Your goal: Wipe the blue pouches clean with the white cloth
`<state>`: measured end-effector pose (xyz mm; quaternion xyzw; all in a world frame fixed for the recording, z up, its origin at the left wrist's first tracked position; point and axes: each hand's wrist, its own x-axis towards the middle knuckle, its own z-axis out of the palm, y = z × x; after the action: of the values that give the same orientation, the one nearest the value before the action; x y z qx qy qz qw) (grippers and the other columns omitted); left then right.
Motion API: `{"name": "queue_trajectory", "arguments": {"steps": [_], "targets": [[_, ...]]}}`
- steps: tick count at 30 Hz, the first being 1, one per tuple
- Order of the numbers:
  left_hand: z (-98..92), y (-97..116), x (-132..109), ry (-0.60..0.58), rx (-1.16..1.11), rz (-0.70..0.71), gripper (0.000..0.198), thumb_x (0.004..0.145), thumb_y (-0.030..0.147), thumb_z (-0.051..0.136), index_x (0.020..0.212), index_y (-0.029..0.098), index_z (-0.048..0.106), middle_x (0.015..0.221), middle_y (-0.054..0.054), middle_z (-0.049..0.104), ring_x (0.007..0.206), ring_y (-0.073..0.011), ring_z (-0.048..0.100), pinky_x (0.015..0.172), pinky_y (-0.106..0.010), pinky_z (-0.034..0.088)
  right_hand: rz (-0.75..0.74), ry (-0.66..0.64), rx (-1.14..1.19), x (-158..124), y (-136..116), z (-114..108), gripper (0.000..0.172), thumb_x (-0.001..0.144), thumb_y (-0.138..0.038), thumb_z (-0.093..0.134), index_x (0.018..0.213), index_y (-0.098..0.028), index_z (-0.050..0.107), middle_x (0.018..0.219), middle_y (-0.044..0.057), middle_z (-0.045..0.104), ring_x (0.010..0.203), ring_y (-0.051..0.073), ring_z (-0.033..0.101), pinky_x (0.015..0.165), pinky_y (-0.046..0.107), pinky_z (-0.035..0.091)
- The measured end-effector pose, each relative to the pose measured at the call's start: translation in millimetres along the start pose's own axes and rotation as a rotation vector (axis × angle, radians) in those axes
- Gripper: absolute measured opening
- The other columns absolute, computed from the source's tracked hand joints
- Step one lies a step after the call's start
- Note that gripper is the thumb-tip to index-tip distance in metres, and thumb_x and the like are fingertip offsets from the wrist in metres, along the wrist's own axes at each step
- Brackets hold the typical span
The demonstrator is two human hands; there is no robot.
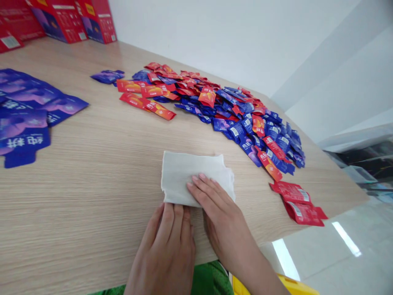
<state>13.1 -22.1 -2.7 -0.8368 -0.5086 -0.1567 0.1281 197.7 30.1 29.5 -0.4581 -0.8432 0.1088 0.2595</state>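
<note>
A folded white cloth (179, 170) lies on the table in front of me, its right end frayed and uneven. My right hand (221, 209) rests flat on the cloth's right part, fingers stretched out and side by side. At the near edge of the cloth is my left hand (167, 246), back up, with its fingers extended forward. The left fingertips are hidden at or under that edge, and the thumb shows only in part.
A large heap of red and blue sachets (227, 110) curves along the table's back right. Red pouches (301, 205) lie near the right edge. Blue pouches (27, 102) overlap at the left. Red boxes (58, 20) stand at the back left. Below is a yellow object (294, 287).
</note>
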Motion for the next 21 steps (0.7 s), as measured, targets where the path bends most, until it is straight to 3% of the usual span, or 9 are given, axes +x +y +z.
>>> {"name": "queue_trajectory", "arguments": {"steps": [6,9,13,15,19,21], "targets": [[6.0,0,0,0.052,-0.005,-0.007,0.068,0.101,0.029,0.042,0.158,-0.008,0.039,0.163,-0.026,0.055,0.151,-0.0368,0.055,0.122,-0.047,0.041,0.325,0.143,-0.185,-10,46,-12,0.059,0.102,-0.006,0.043,0.156,-0.017,0.062,0.160,0.012,0.063,0.151,0.026,0.058,0.129,0.053,0.046],[5.5,1,1,0.050,-0.002,-0.014,0.068,0.101,0.028,0.042,0.158,-0.009,0.039,0.162,-0.027,0.056,0.150,-0.0373,0.055,0.123,-0.048,0.040,0.249,0.143,-0.076,-9,34,-15,0.057,0.106,-0.009,0.044,0.158,-0.025,0.060,0.161,0.007,0.062,0.152,0.023,0.057,0.129,0.050,0.047],[1.1,0,1,-0.015,-0.002,0.004,0.058,0.101,0.025,0.041,0.149,-0.005,0.054,0.150,-0.026,0.067,0.143,-0.0371,0.062,0.123,-0.049,0.040,0.014,-0.008,0.042,-1,4,-4,0.068,0.103,0.001,0.040,0.162,-0.029,0.056,0.164,0.001,0.060,0.158,0.017,0.049,0.134,0.047,0.040],[0.8,-1,1,-0.016,-0.005,0.001,0.059,0.101,0.026,0.042,0.150,-0.004,0.052,0.152,-0.025,0.066,0.144,-0.0364,0.061,0.123,-0.048,0.041,0.058,-0.003,0.010,-1,10,-2,0.071,0.100,0.003,0.040,0.160,-0.030,0.058,0.163,0.001,0.061,0.157,0.019,0.050,0.134,0.050,0.039],[4.5,-1,0,0.037,-0.015,-0.013,0.068,0.101,0.028,0.044,0.159,-0.007,0.039,0.164,-0.026,0.055,0.151,-0.0364,0.055,0.123,-0.047,0.040,0.283,0.140,-0.108,-6,42,-10,0.061,0.102,-0.005,0.044,0.157,-0.025,0.063,0.161,0.009,0.063,0.151,0.026,0.058,0.129,0.056,0.045],[6.2,1,-1,0.027,-0.009,-0.008,0.069,0.101,0.029,0.045,0.159,-0.007,0.039,0.164,-0.026,0.054,0.151,-0.0367,0.054,0.124,-0.048,0.040,0.285,0.155,-0.093,-6,41,-14,0.056,0.105,-0.009,0.044,0.156,-0.024,0.063,0.159,0.009,0.064,0.150,0.025,0.059,0.128,0.055,0.047]]}}
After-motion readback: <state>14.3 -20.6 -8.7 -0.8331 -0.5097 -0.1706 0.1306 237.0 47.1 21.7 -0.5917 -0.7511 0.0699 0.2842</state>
